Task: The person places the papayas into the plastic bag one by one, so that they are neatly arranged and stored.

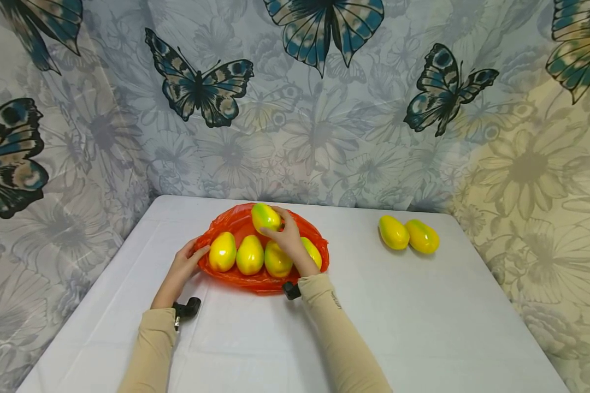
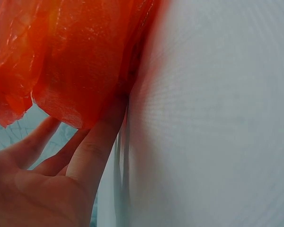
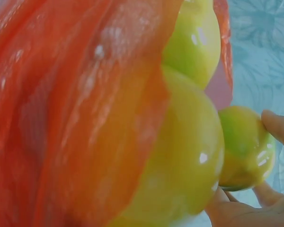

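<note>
A red plastic bag [image 1: 255,283] lies spread wide on the white table, with several glossy yellow-green mangoes in it, among them one mango [image 1: 222,252] at the left. My left hand [image 1: 183,267] holds the bag's left edge; in the left wrist view its fingers [image 2: 92,151] reach around the red plastic, their tips partly hidden. Over the back of the bag, my right hand [image 1: 291,240] grips another mango [image 1: 265,217] between thumb and fingers. The right wrist view shows this held mango [image 3: 246,146] beyond the bagged ones. My right forearm partly covers a mango [image 1: 312,252] at the bag's right side.
Two more mangoes, a left one [image 1: 394,233] and a right one [image 1: 422,237], lie side by side on the table [image 1: 423,316] at the back right. A butterfly-patterned cloth [image 1: 319,136] rises behind the table's far edge.
</note>
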Tool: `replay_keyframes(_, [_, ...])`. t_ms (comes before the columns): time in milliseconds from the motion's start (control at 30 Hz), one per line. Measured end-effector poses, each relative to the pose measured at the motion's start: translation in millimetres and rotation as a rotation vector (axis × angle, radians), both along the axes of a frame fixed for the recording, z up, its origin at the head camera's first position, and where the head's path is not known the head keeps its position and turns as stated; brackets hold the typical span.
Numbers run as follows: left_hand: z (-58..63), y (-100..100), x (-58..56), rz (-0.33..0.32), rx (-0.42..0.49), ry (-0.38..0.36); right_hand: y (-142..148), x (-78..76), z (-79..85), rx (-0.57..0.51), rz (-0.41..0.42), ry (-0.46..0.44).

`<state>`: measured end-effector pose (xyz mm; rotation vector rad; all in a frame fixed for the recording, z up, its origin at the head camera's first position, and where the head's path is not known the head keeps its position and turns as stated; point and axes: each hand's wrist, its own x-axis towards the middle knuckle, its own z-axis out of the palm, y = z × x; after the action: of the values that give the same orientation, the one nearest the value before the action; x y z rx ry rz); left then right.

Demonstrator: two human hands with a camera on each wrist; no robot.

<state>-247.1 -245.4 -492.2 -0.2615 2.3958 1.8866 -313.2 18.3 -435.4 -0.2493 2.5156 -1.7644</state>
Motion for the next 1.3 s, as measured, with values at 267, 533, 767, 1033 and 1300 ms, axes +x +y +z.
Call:
replay_keyframes(267, [-0.7, 1.2, -1.5, 0.007, 0.000, 0.004, -9.4, 2.8, -1.0, -0.029, 0.056, -0.008])
replay_keyframes(533, [1.6, 2.1, -0.5, -0.003, -0.006, 0.000, -16.1, 4.9, -4.3, -0.047, 0.083, -0.019])
replay_keyframes(767, [1.1, 0.2, 0.3, -0.004, -0.009, 0.002, -23.6, 5.6, -2.1, -0.087, 0.096, -0.044])
replay_keyframes(1033, [-0.6, 0.2, -1.5, 0.007, -0.009, 0.006, -33.0, 3.3, -2.4, -0.107, 0.099, -0.053])
replay_keyframes(1300, [-0.6, 0.9, -2.7, 0.012, -0.014, 0.000, -39.5, -0.1, -10.9, -0.118, 0.081, -0.037])
